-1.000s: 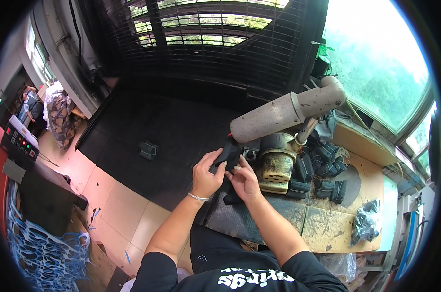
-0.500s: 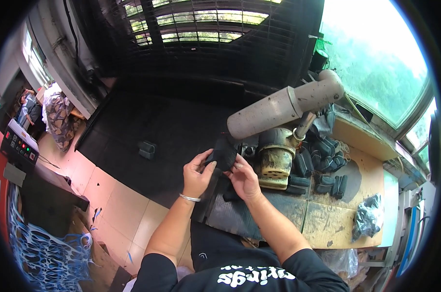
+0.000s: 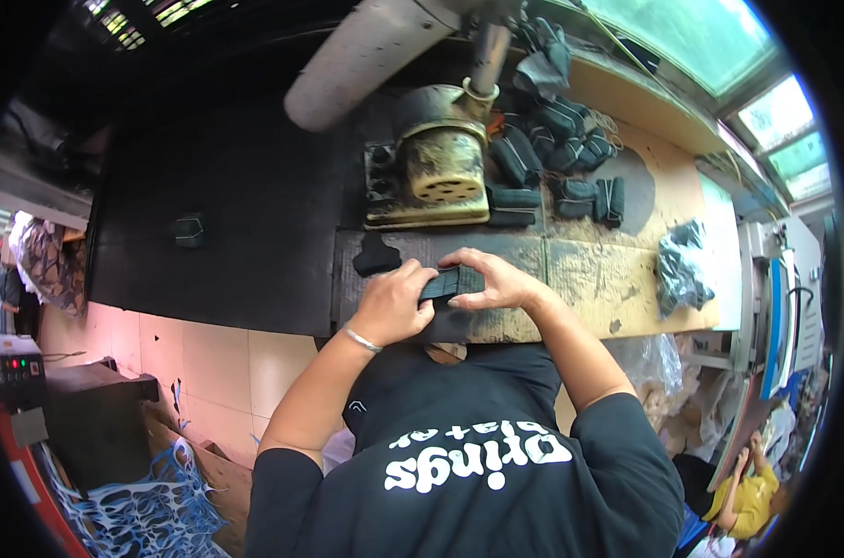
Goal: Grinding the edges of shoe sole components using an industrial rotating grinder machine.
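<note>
A small stack of flat black pieces (image 3: 452,280) is gripped between both hands just above the near edge of the worn wooden workbench (image 3: 617,288). My left hand (image 3: 396,301), with a metal bracelet on its wrist, closes on the stack's left end. My right hand (image 3: 493,279) clamps its right end with fingers curled over the top. One loose black piece (image 3: 375,256) lies on the bench to the left of my hands.
A yellowed metal machine (image 3: 433,167) with a grey cylinder (image 3: 371,56) stands behind my hands. Bundles of black pieces (image 3: 562,158) lie at the back right, a black bag (image 3: 678,270) farther right. Another person in yellow (image 3: 748,498) sits at lower right. Tiled floor lies left.
The view has tilted down and closer to the bench. My hands have come down from near the machine to the bench's near edge, now pressing the black pieces into a stack.
</note>
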`<state>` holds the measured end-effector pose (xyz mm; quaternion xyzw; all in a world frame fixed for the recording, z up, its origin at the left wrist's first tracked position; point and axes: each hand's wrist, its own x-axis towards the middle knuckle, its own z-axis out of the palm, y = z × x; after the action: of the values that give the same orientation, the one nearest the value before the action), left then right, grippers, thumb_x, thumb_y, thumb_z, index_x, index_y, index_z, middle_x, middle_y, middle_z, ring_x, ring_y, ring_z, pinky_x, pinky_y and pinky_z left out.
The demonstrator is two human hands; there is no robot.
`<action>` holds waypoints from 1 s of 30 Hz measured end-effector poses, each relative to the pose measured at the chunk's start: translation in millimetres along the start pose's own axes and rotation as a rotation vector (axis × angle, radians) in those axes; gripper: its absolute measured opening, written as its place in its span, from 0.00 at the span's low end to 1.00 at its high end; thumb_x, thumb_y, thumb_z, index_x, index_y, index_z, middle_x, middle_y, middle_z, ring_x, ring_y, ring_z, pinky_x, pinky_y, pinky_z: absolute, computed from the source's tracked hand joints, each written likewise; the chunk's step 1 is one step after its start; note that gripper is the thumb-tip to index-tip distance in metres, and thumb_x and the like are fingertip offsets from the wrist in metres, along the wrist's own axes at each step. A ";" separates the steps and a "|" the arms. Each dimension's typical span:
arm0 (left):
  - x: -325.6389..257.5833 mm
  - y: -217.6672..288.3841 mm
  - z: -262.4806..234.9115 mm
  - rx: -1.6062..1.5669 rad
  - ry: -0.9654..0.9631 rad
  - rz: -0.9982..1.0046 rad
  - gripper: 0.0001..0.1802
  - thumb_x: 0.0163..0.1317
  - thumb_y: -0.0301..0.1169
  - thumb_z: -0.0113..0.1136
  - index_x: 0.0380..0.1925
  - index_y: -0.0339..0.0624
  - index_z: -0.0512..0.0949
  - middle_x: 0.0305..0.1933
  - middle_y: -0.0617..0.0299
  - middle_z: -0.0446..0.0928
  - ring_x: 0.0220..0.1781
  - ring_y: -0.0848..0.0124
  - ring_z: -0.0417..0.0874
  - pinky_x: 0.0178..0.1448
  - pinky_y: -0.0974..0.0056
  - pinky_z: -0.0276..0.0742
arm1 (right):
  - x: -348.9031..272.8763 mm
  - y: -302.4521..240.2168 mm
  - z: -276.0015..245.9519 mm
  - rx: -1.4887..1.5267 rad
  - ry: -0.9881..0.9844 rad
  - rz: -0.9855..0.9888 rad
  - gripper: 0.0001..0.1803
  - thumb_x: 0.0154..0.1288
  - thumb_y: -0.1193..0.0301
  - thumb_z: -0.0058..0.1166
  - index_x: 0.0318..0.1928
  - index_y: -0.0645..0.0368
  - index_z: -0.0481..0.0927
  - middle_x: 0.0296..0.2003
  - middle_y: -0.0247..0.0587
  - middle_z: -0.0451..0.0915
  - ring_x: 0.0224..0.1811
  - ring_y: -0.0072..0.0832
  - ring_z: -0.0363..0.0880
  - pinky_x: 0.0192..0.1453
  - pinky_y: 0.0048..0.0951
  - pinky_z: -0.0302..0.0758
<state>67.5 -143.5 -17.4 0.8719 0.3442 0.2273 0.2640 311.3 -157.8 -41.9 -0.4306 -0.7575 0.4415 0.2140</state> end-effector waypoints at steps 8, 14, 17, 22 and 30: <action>17.0 6.3 67.2 0.051 -0.031 0.138 0.29 0.47 0.24 0.67 0.54 0.35 0.73 0.48 0.49 0.75 0.52 0.49 0.78 0.58 0.53 0.74 | -29.3 36.2 20.6 -0.403 0.087 0.013 0.30 0.55 0.68 0.64 0.59 0.59 0.75 0.57 0.44 0.76 0.62 0.43 0.71 0.66 0.42 0.67; -14.8 -35.3 96.7 0.029 -0.018 -0.042 0.40 0.55 0.27 0.67 0.68 0.33 0.62 0.67 0.43 0.65 0.74 0.46 0.62 0.78 0.43 0.54 | -33.8 41.8 31.6 -0.345 0.193 -0.020 0.33 0.55 0.71 0.62 0.63 0.61 0.71 0.60 0.47 0.74 0.64 0.45 0.70 0.69 0.44 0.64; -17.3 -32.3 108.1 0.112 0.040 -0.031 0.39 0.57 0.28 0.64 0.68 0.31 0.62 0.68 0.43 0.66 0.74 0.47 0.62 0.77 0.43 0.55 | -39.4 44.3 47.8 -0.433 0.277 -0.001 0.39 0.57 0.70 0.59 0.69 0.65 0.62 0.66 0.52 0.67 0.71 0.47 0.62 0.75 0.48 0.57; -19.6 -17.6 126.4 0.081 0.048 -0.128 0.39 0.61 0.23 0.51 0.72 0.25 0.52 0.76 0.40 0.53 0.80 0.45 0.50 0.80 0.43 0.45 | -37.1 41.3 85.0 -0.452 0.409 0.103 0.45 0.55 0.71 0.50 0.72 0.75 0.50 0.73 0.65 0.52 0.78 0.56 0.48 0.80 0.53 0.44; -16.3 -20.9 126.2 0.099 0.016 -0.150 0.38 0.63 0.24 0.51 0.72 0.25 0.51 0.76 0.39 0.53 0.80 0.44 0.49 0.80 0.42 0.44 | -26.1 49.1 88.2 -0.435 0.484 0.131 0.44 0.57 0.72 0.50 0.73 0.73 0.49 0.72 0.63 0.55 0.78 0.55 0.48 0.80 0.53 0.44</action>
<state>119.7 -180.6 -129.3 0.8538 0.4216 0.1964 0.2340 286.0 -210.8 -128.0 -0.6062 -0.7321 0.1670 0.2618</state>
